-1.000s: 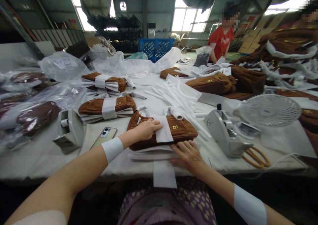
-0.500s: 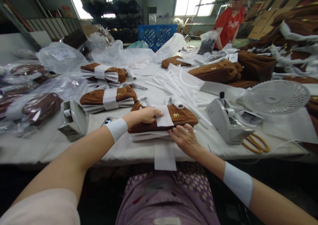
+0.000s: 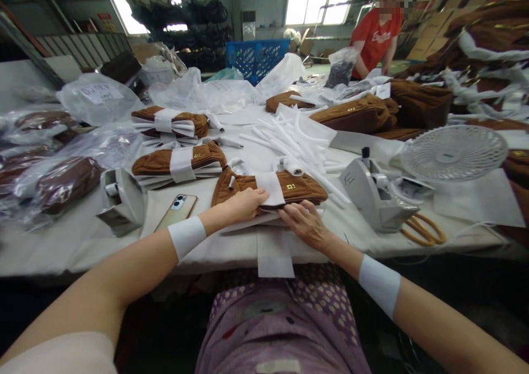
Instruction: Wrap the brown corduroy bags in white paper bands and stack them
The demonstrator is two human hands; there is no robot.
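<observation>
A brown fabric bag (image 3: 308,187) with a small gold emblem lies before me on the table's front part. Across its middle runs a white paper strip (image 3: 269,188), whose loose end (image 3: 275,255) hangs toward my lap over the table edge. My left hand (image 3: 246,204) has its fingers closed at the strip's front left side. My right hand (image 3: 305,224) grips the bag's front edge, just right of the strip; its fingertips are partly hidden. White sheets show beneath the bag. To the left, another brown bag (image 3: 152,162) wears a similar strip.
Tape dispensers stand on both sides, one left (image 3: 122,200) and one right (image 3: 374,198). A phone (image 3: 177,210) lies by my left forearm. White tubes (image 3: 285,142) are heaped behind the bag. At right are a fan (image 3: 454,152) and scissors (image 3: 425,231). A person (image 3: 378,38) stands beyond.
My left hand has come down from the strip's upper left side toward the bag's front edge. The phone shows more fully now. My right hand stays at the front edge.
</observation>
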